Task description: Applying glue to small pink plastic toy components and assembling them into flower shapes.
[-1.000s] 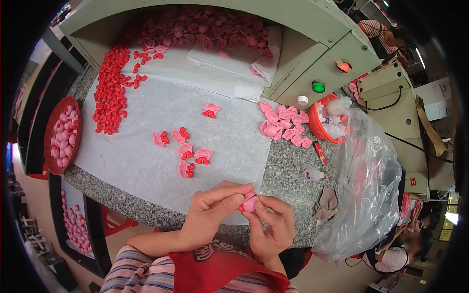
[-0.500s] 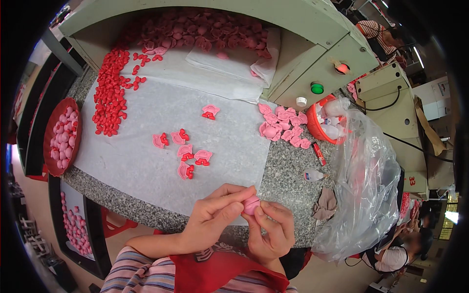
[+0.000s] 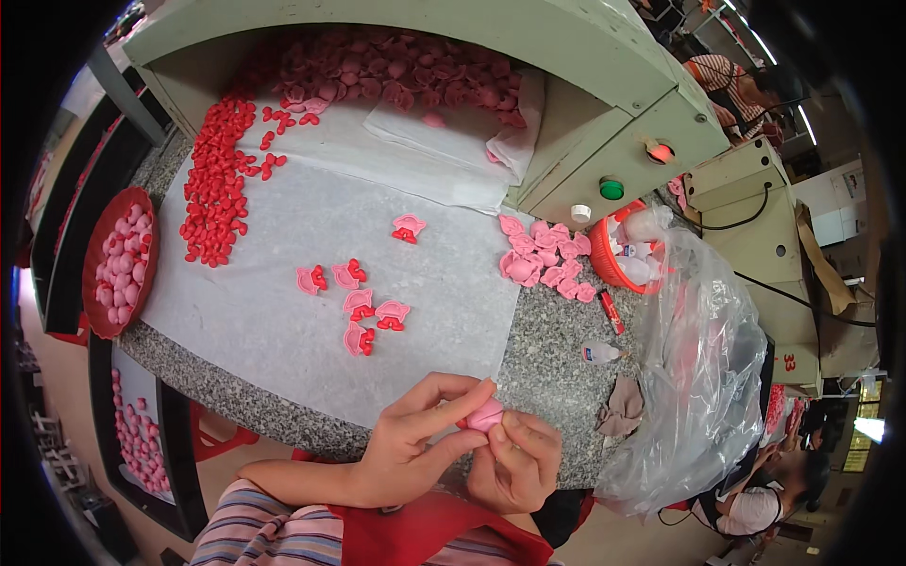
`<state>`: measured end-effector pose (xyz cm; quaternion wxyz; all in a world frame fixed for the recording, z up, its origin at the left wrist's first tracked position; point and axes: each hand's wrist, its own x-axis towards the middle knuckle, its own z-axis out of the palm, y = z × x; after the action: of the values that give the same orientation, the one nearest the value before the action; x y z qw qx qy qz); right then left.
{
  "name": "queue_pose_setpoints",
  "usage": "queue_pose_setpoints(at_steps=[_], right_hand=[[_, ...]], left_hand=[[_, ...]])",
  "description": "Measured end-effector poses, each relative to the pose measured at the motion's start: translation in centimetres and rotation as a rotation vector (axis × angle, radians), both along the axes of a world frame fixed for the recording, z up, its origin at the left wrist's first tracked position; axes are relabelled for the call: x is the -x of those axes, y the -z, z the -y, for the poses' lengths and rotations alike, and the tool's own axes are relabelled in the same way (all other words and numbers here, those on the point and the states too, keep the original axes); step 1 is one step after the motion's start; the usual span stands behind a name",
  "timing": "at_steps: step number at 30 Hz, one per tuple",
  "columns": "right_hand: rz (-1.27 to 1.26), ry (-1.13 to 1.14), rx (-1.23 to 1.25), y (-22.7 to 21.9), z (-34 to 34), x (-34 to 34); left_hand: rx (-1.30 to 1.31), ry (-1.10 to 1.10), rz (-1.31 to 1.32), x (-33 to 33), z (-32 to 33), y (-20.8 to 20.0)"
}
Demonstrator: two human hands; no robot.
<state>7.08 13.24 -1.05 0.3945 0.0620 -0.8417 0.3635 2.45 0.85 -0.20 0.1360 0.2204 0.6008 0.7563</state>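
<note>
A small rounded pink plastic piece (image 3: pixel 484 415) with a seam line is held between my two hands over the near edge of the granite worktop. My left hand (image 3: pixel 415 443) pinches it from the left, forefinger above and thumb below. The right hand (image 3: pixel 517 460) grips its other side with thumb and bent fingers, which cover part of it. Beyond the hands, several flat pink parts with red feet, such as this one (image 3: pixel 390 315), lie on a white paper sheet (image 3: pixel 236 311). Single pink parts (image 3: pixel 543 250) are heaped to the right of the sheet.
Red parts (image 3: pixel 212 189) lie spread at the far left. More pink pieces (image 3: pixel 406 71) fill the green-grey machine opening (image 3: pixel 566 170). A red bowl (image 3: pixel 94 316) of pink balls stands left. At right are an orange basket (image 3: pixel 609 259), small bottle (image 3: pixel 599 353), cloth (image 3: pixel 621 407) and plastic bag (image 3: pixel 694 368).
My left thumb has moved down along the pink piece, to its lower side. The right fingers have shifted slightly on it. The whole view has tilted a little.
</note>
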Motion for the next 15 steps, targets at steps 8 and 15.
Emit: queue_pose_setpoints(at_steps=[8,15], right_hand=[[-0.064,0.020,-0.016,0.58,0.15,0.11],[-0.126,0.003,-0.002,0.80,0.16,0.33]], left_hand=[[-0.043,-0.016,0.032,-0.03,-0.09,0.05],[-0.072,-0.007,0.047,0.06,-0.07,-0.08]])
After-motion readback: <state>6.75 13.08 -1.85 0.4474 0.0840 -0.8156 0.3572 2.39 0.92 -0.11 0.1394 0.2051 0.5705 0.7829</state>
